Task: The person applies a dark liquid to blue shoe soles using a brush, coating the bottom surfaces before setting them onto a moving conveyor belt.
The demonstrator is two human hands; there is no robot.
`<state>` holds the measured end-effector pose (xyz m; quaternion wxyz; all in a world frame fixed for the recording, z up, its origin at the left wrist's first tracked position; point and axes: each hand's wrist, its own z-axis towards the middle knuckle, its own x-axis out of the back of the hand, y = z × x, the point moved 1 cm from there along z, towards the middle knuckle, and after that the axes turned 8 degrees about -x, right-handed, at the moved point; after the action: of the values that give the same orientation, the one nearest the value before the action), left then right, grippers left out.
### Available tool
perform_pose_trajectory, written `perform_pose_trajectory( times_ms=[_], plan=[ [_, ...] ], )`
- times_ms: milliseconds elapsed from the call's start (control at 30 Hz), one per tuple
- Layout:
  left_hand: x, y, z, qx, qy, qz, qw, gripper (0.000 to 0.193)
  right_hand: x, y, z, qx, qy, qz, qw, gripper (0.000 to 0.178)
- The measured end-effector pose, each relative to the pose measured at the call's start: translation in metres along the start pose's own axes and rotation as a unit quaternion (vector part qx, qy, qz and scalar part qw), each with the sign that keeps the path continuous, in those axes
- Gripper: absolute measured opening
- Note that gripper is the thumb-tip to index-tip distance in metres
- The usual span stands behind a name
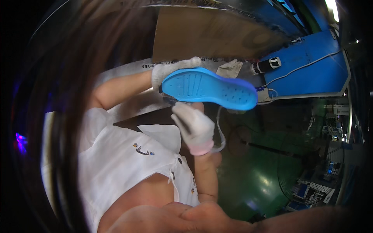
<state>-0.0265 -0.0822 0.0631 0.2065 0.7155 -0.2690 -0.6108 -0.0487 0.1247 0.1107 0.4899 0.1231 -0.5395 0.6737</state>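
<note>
Blue desk (311, 73) behind; blue insole (210, 88) held up in the air before it. Left hand (171, 70), white-gloved, grip clamped on the heel end; right hand (194, 126), gloved, pinches the lower edge. Risk: the unsupported toe end could sag and slip from the glove fabric.

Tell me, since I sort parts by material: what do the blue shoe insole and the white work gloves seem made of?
The blue shoe insole looks like moulded foam or soft rubber, matte, with pressed ridges and small holes. The white work gloves, on the left hand and right hand, look like knitted cotton fabric, soft and creased; the right one has a pink cuff.
</note>
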Motion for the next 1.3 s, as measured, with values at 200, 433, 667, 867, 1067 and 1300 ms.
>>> perform_pose_trajectory(
  times_ms=[200,433,667,867,1067,1300],
  plan=[
    [-0.017,0.023,-0.003,0.027,-0.051,0.179,0.982,0.053,-0.001,-0.003,-0.001,0.004,-0.014,-0.044,0.999,0.021],
    [-0.015,0.039,0.008,0.051,-0.063,0.286,0.955,0.049,0.010,-0.001,-0.007,0.006,0.026,-0.074,0.997,0.024],
    [-0.034,0.059,-0.012,-0.059,-0.061,0.428,0.900,0.046,0.026,-0.005,-0.006,0.016,0.055,-0.109,0.992,0.025],
    [-0.006,0.059,-0.022,-0.093,-0.022,0.407,0.908,0.043,0.029,0.005,-0.001,0.010,0.129,-0.024,0.991,0.034],
    [-0.037,0.080,-0.035,-0.016,0.061,0.455,0.888,0.056,0.034,-0.022,-0.007,0.040,0.095,-0.088,0.991,0.026],
    [-0.022,0.088,-0.046,0.008,0.143,0.418,0.897,0.054,0.030,-0.012,-0.003,0.079,0.072,-0.152,0.983,0.033]
  ],
)
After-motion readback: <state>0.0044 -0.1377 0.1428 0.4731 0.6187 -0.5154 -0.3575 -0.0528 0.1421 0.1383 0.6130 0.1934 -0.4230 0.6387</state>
